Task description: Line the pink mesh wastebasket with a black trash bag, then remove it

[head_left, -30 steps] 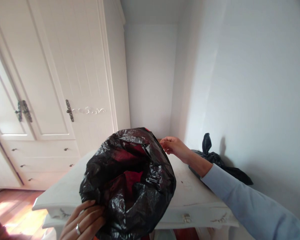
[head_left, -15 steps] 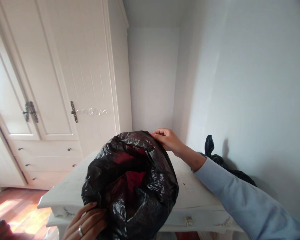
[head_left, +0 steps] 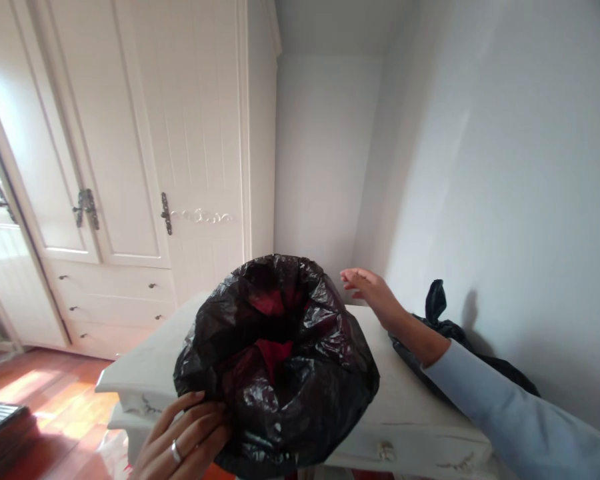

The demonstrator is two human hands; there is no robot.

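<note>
A black garbage bag [head_left: 325, 407] stands in front of me, its mouth spread into a wide round ring. Red shows deep inside the opening and faintly through the thin plastic; I cannot tell what the red thing is. My left hand [head_left: 185, 433], with a silver ring on one finger, holds the bag's lower left side, fingers laid over the plastic and the thumb hidden. To the upper right, my right hand [head_left: 367, 287] is off the bag, a small gap away from its rim. Its fingers are loosely bent and apart, with nothing in them.
Behind the bag is a white dresser [head_left: 160, 353] with a drawer. A knotted black bag [head_left: 435, 327] lies on its right part against the grey wall [head_left: 520, 200]. A white wardrobe [head_left: 200, 147] stands at the left, and a dark ridged object [head_left: 3, 427] on the wooden floor.
My right hand has let go of the bag's upper right rim and moved right, its fingers loosening. The left hand stays on the bag. The whole view has shifted somewhat.
</note>
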